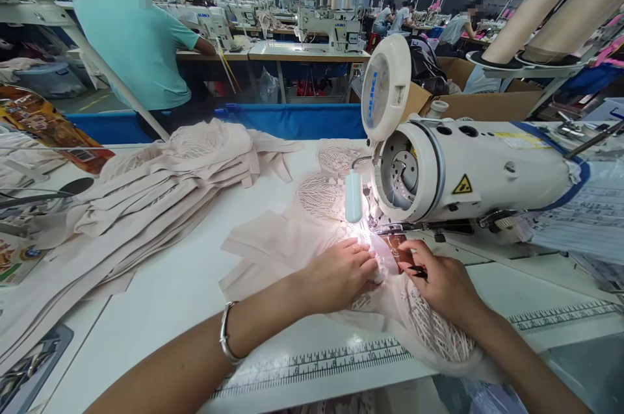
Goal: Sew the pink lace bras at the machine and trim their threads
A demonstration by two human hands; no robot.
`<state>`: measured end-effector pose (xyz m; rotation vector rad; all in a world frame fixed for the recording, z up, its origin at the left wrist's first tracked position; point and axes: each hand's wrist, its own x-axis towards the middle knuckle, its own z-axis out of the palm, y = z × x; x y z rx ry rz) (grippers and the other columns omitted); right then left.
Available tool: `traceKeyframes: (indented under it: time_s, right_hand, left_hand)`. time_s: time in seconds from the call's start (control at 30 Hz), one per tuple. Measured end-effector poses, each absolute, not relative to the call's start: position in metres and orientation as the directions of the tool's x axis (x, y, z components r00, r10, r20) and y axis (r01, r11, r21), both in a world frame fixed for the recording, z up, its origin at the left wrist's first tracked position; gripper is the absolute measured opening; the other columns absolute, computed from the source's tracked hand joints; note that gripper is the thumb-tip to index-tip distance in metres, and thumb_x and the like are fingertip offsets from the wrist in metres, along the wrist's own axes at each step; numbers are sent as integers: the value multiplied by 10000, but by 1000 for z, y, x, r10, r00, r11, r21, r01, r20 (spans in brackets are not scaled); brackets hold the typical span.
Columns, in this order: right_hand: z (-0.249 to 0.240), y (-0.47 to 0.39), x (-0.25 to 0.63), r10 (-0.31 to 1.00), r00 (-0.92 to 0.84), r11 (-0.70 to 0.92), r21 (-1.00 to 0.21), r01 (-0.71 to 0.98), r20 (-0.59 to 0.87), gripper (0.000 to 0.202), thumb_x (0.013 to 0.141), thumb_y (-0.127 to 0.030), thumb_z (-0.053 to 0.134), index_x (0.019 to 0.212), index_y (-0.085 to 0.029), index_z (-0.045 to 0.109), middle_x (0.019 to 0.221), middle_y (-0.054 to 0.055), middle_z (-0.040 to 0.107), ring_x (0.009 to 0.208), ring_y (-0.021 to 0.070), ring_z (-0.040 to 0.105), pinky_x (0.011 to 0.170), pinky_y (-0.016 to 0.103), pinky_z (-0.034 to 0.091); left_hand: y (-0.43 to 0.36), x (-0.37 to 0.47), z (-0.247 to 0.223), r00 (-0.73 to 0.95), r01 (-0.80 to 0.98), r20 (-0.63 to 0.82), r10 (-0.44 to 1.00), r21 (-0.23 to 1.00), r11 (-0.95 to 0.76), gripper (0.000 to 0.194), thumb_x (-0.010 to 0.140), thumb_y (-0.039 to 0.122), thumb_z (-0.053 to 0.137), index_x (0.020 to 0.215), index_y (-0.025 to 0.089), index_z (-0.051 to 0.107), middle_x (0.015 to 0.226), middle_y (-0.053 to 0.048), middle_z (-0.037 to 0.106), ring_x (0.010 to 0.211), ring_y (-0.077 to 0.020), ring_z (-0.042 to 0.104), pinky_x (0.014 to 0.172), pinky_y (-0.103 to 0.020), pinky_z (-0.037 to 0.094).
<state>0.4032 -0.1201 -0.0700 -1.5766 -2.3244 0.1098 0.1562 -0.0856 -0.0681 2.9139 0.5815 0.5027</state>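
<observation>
A pale pink lace garment piece (pixel 433 316), perhaps a bra, lies under the needle area of the white sewing machine (pixel 487 167). My left hand (pixel 341 274) rests on it just left of the needle, its fingers closed on the fabric and the thumb partly hidden. My right hand (pixel 446 284) is at the right of the needle, fingers bent together around a small black tool (pixel 418 271) whose kind I cannot make out. Between the hands a smooth pink strip (pixel 385 255) runs up toward the lit presser foot, which is mostly obscured by glare.
Stacked pale pink fabric pieces (pixel 160 186) cover the table's left side, beside an orange-brown bottle (pixel 53 128). A ruler strip (pixel 316 365) runs along the front edge. Thread cones (pixel 521 27) stand at right, before a cardboard box (pixel 487 105). A co-worker (pixel 136 50) sits beyond.
</observation>
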Motion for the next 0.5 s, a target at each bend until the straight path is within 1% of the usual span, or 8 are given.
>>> traceKeyframes:
  time_s: [0.07, 0.13, 0.23, 0.33, 0.5]
  right_hand:
    - [-66, -115, 403, 909, -395, 415, -231, 880, 131, 515, 809, -134, 508, 1291, -306, 570, 751, -75, 759, 601, 152, 695, 548, 237, 450]
    - [-64, -113, 400, 891, -441, 454, -176, 873, 110, 650, 755, -97, 507, 1351, -349, 566, 795, -79, 779, 622, 152, 703, 574, 242, 467]
    - [-65, -111, 395, 886, -445, 459, -108, 882, 132, 681, 724, -90, 518, 1356, -334, 586, 813, -69, 792, 644, 158, 712, 584, 249, 474]
    - [-65, -109, 393, 886, -447, 456, -65, 887, 124, 649, 725, -104, 534, 1335, -312, 613, 809, -58, 796, 657, 175, 720, 573, 265, 473]
    - [-66, -107, 393, 877, -470, 477, -68, 876, 100, 607, 729, -110, 526, 1295, -286, 657, 851, -22, 803, 712, 182, 732, 610, 275, 487]
  left_hand:
    - [-86, 158, -67, 869, 343, 309, 386, 186, -921, 337, 1021, 367, 471, 905, 107, 651, 843, -96, 663, 812, -226, 609, 797, -367, 460]
    - [-87, 160, -68, 872, 333, 326, 365, 150, -931, 389, 1025, 400, 471, 849, 111, 663, 790, -80, 648, 783, -219, 592, 776, -362, 445]
    - [-88, 161, -70, 876, 325, 342, 340, 102, -940, 410, 1027, 381, 476, 768, 133, 675, 790, -77, 636, 804, -214, 561, 763, -359, 436]
    - [-88, 161, -69, 879, 326, 334, 339, 95, -941, 431, 1034, 353, 461, 725, 143, 675, 848, -85, 645, 837, -211, 545, 775, -359, 441]
    - [-87, 160, -66, 882, 327, 321, 344, 106, -939, 412, 1052, 320, 416, 785, 140, 672, 802, -72, 666, 803, -203, 564, 813, -367, 441]
